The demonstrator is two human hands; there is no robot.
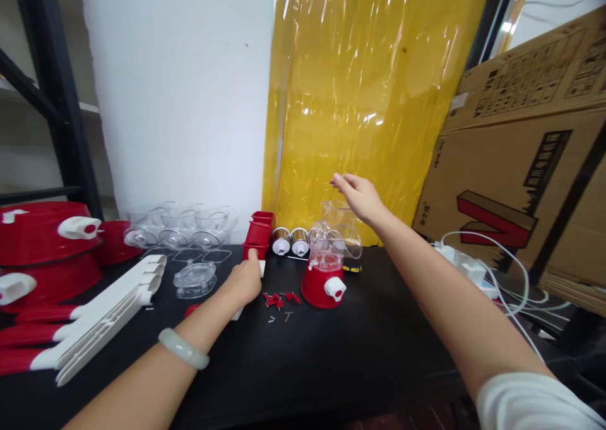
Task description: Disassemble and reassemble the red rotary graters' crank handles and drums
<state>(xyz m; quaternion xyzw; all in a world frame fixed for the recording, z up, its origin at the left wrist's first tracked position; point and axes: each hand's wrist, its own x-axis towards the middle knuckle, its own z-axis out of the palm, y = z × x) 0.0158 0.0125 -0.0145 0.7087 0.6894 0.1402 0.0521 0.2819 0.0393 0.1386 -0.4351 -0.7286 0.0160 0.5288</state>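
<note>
My left hand (247,280) is closed around a white handle part (262,268) with a red end (190,310); my palm and wrist hide much of it. My right hand (358,195) is raised, empty, its fingers loosely stretched, over a clear hopper (348,221). Below that hand a red base (318,286) stands upright with a white knob and a clear top. Small red pieces (277,300) and screws (288,317) lie between my hands. Red trays (258,231) and two metal drums (290,242) stand just behind.
At the left are large red tubs (42,240), white-and-red handles (106,307), several clear hoppers (189,225) and clear discs (196,279). A yellow-and-black tool (353,268) lies behind the base. White cables (521,278) and a big carton (511,158) occupy the right.
</note>
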